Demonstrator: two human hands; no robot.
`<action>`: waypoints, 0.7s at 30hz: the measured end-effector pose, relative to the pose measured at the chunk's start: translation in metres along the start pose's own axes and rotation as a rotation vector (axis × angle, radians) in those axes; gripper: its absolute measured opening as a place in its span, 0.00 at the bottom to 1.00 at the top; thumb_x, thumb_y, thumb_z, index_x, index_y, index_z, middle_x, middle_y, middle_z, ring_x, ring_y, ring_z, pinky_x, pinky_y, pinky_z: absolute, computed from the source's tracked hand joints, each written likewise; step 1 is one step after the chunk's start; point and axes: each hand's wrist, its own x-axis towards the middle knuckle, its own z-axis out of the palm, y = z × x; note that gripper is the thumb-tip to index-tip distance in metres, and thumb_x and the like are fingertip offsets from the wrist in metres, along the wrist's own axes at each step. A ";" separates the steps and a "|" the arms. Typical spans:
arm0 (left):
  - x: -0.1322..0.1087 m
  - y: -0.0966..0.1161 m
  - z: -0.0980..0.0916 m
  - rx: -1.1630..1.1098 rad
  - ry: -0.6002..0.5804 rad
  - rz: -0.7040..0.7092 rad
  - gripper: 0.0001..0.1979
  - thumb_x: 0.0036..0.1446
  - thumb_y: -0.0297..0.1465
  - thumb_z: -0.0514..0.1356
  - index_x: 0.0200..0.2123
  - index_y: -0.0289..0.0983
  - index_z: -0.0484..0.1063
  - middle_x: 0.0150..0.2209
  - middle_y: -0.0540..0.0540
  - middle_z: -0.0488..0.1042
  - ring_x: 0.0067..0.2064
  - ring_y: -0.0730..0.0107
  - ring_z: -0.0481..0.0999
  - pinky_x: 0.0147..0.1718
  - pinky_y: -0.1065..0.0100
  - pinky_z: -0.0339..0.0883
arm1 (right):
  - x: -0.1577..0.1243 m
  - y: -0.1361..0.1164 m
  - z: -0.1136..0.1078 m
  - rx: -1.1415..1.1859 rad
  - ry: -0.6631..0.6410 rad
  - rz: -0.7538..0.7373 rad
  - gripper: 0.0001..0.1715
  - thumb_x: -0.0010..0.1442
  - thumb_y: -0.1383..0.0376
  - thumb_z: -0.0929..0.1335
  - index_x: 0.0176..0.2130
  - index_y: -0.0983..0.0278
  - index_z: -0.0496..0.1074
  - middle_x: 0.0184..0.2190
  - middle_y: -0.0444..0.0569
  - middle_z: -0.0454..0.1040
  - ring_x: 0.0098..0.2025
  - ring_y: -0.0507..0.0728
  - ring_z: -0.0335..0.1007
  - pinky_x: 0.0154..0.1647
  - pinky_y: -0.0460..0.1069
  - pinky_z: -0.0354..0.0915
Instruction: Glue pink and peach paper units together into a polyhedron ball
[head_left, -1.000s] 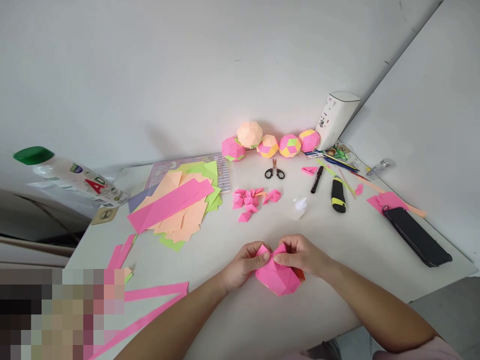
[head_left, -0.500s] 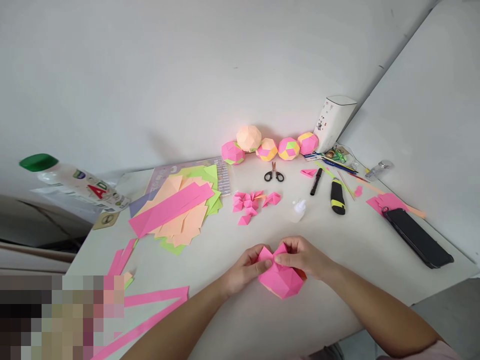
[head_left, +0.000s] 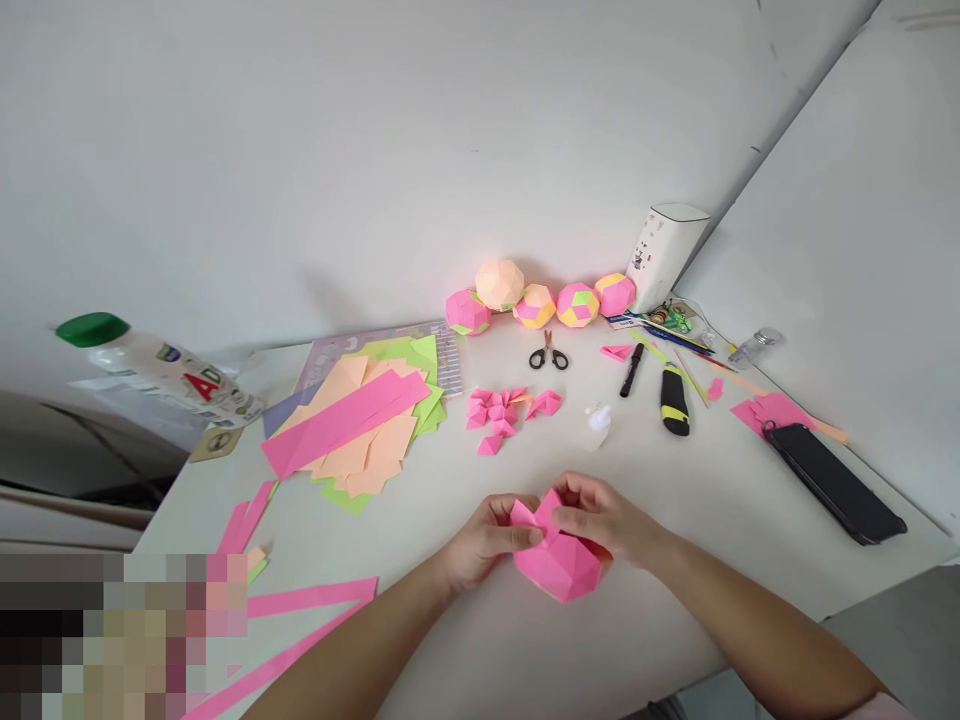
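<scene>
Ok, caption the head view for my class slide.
Left hand and right hand hold a pink paper model; five faceted paper balls sit beyond.

Left grip [head_left: 484,540] and right grip [head_left: 604,518] pinch pink folded paper [head_left: 561,572].

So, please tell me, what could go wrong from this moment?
The pink paper shape could crease or tear, as the left hand and right hand both pinch it near its raised flaps. The small translucent bottle stands beyond the right hand, so a forward reach might knock it over.
</scene>
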 end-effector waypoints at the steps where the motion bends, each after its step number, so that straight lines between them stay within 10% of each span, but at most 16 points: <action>1: 0.000 0.000 0.000 -0.038 0.012 0.010 0.11 0.43 0.34 0.68 0.23 0.32 0.72 0.24 0.49 0.68 0.27 0.73 0.66 0.29 0.69 0.57 | -0.001 -0.002 -0.001 -0.006 0.020 -0.033 0.20 0.53 0.53 0.70 0.38 0.64 0.67 0.32 0.46 0.70 0.31 0.52 0.67 0.29 0.46 0.62; 8: 0.003 -0.004 -0.004 -0.156 0.097 0.106 0.09 0.45 0.33 0.68 0.25 0.33 0.74 0.23 0.50 0.71 0.27 0.74 0.67 0.30 0.70 0.58 | -0.006 -0.010 -0.010 -0.354 0.121 -0.256 0.13 0.55 0.56 0.69 0.29 0.63 0.72 0.35 0.48 0.69 0.40 0.57 0.66 0.42 0.51 0.63; 21: 0.003 -0.003 -0.001 -0.109 0.202 0.052 0.17 0.43 0.40 0.68 0.21 0.33 0.68 0.20 0.52 0.66 0.23 0.78 0.62 0.25 0.72 0.53 | -0.006 -0.003 -0.003 -0.370 0.021 -0.191 0.14 0.55 0.55 0.70 0.27 0.64 0.72 0.35 0.48 0.69 0.37 0.55 0.67 0.37 0.50 0.65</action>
